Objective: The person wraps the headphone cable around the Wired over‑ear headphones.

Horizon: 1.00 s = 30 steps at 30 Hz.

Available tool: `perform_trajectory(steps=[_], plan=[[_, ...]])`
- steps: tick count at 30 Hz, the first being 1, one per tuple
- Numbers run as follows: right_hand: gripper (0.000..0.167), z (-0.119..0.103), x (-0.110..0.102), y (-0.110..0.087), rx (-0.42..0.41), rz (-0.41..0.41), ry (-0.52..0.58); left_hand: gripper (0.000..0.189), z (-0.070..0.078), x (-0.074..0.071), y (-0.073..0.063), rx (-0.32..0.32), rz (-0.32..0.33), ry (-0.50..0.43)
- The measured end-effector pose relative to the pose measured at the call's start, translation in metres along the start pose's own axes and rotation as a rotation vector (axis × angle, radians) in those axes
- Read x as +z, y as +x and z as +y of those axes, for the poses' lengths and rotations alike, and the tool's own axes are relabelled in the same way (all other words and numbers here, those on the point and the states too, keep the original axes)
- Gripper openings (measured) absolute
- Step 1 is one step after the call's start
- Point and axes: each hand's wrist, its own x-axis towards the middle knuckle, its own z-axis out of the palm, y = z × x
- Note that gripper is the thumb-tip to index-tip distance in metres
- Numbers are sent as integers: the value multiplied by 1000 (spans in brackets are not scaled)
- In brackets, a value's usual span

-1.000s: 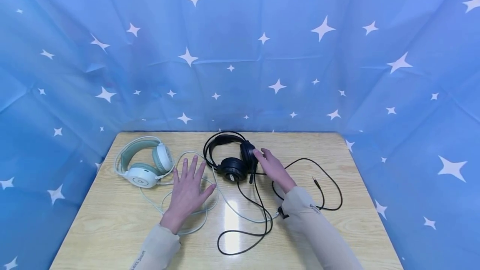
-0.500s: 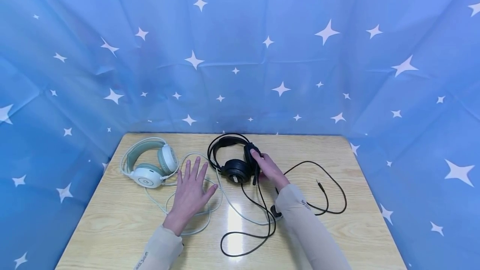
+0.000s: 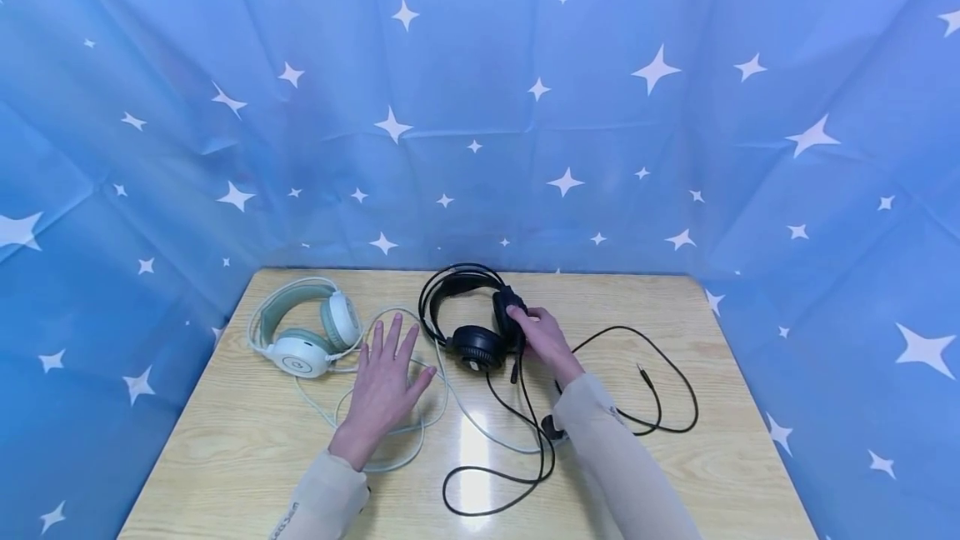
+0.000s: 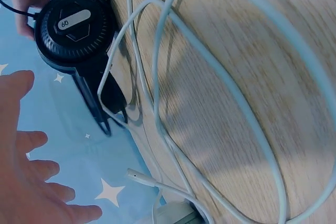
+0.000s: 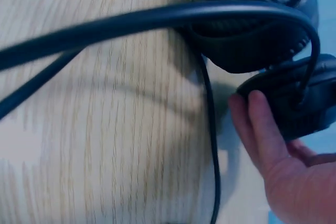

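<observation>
Black headset (image 3: pixel 480 348) at the far middle of the tabletop (image 3: pixel 675 490) in the head view, one ear cup (image 5: pixel 278 103) pinched in the grip of the right hand (image 3: pixel 546 336). Further left, white headset (image 3: pixel 302 353); nearer, left hand (image 3: pixel 378 394), fingers spread, grip holding nothing, above looped white cable (image 4: pixel 231 85). Left wrist view: white loops beside the black headset. Right wrist view: black cable (image 5: pixel 213 145) running past the gripped ear cup.
</observation>
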Motion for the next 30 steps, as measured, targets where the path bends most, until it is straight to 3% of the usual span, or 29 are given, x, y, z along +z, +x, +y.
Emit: perform_trajectory(steps=[6,9,12,17,24,26,30], plan=[[75,-5,-10,-15,-80,43,62,72,2,-3,5,2,38,-33],[69,-8,-13,-25,-121,49,105,73,5,-9,12,-11,69,-104],[63,-12,-17,-36,-167,60,137,77,11,-19,24,-59,80,-256],[52,-21,-27,-57,-264,87,189,82,20,-40,52,-156,71,-595],[48,-28,-38,-75,-380,65,193,83,21,-72,85,-279,-52,-1077],[48,-28,-40,-78,-418,60,178,81,21,-78,94,-281,-98,-1146],[49,-29,-41,-85,-478,41,153,77,24,-86,107,-252,-186,-1196]])
